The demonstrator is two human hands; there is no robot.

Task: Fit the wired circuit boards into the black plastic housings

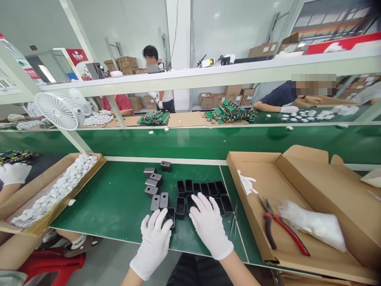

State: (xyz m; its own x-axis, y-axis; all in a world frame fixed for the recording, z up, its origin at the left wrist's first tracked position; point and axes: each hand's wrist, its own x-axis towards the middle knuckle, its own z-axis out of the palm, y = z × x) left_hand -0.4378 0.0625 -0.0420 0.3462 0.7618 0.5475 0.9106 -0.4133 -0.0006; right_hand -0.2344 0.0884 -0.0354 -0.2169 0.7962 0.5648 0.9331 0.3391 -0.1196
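Note:
My left hand (154, 238), in a white glove, is at the near edge of the green bench with its fingers curved round the side of a small black plastic case (172, 214). The fingers partly cover this case. My gloved right hand (210, 224) lies over the near row of open black cases (180, 206), fingers spread and touching some of them. A second row of open cases (197, 188) stands just behind. Left of these are several closed-side-up dark cases (164, 200). Tweezers (234, 220) lie right of my right hand.
A cardboard box (253, 159) at right holds red-handled pliers (281, 228), a glove (246, 182) and a plastic bag (315, 226). At left, a long carton (32, 198) contains white parts. Circuit boards (229, 111) are piled beyond the bench, near co-workers. A white fan (58, 110) hangs at left.

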